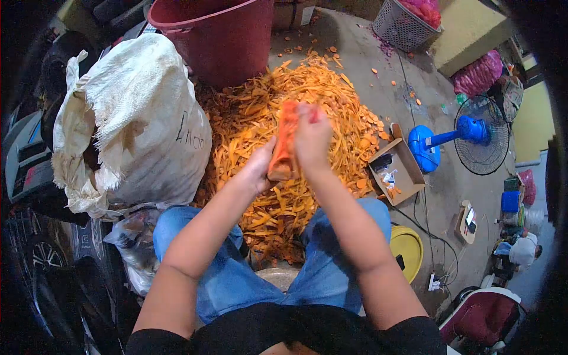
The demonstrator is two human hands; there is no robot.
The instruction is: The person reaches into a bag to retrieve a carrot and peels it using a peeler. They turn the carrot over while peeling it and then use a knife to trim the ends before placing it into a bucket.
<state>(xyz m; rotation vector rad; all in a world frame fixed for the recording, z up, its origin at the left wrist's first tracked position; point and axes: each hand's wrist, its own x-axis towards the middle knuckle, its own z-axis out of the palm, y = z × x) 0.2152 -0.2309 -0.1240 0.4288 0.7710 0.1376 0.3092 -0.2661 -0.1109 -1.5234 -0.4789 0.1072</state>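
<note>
A large bright orange carrot (284, 139) points away from me over a heap of peelings. My left hand (260, 165) is closed around its near lower side. My right hand (313, 139) is closed on a red-handled peeler (318, 113), against the carrot's right side. Motion blurs the right fingers and the peeler, and its blade is hidden. Below both hands spreads the big mound of orange peelings (254, 130), with cut carrot ends among them, reaching between my knees.
A white woven sack (148, 118) stands at left, a dark red tub (222, 41) behind the heap. To the right are an open cardboard box (408, 171), a blue fan (473, 133), a yellow lid (407, 254) and cables. A grey basket (402, 26) stands farther back. Another person (522, 249) sits far right.
</note>
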